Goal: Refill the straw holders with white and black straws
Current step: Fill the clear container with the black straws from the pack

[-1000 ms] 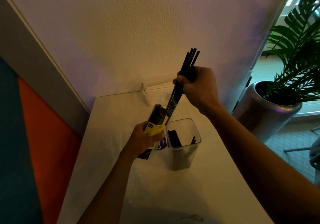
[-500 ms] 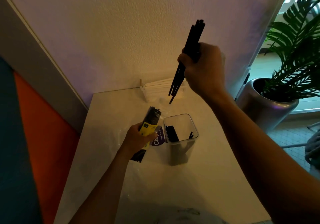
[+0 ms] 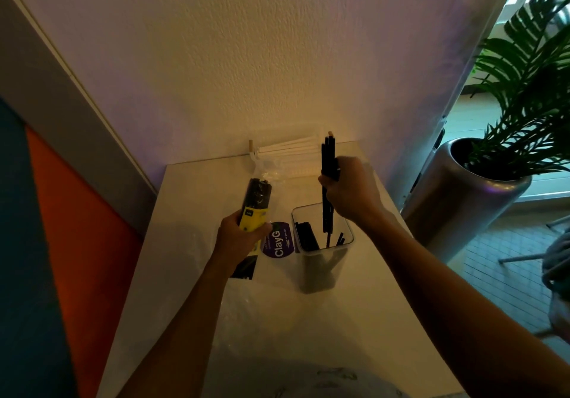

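Note:
My right hand (image 3: 350,192) grips a small bundle of black straws (image 3: 327,163), held upright with the lower ends dipping into the clear square holder (image 3: 345,254) on the white table (image 3: 191,243). Several black straws stand inside the holder. My left hand (image 3: 239,237) holds a pack of black straws (image 3: 257,195) with a yellow label, left of the holder. White straws (image 3: 290,149) lie in a holder at the back by the wall.
A clear plastic bag with a purple label (image 3: 277,242) lies on the table between pack and holder. The wall stands close behind. A grey planter (image 3: 456,200) with a palm stands on the floor to the right, past the table edge.
My right hand pulled the bundle of black straws out of the pack, lifted it high, then brought it down so its lower ends enter the clear holder. The left hand barely moved.

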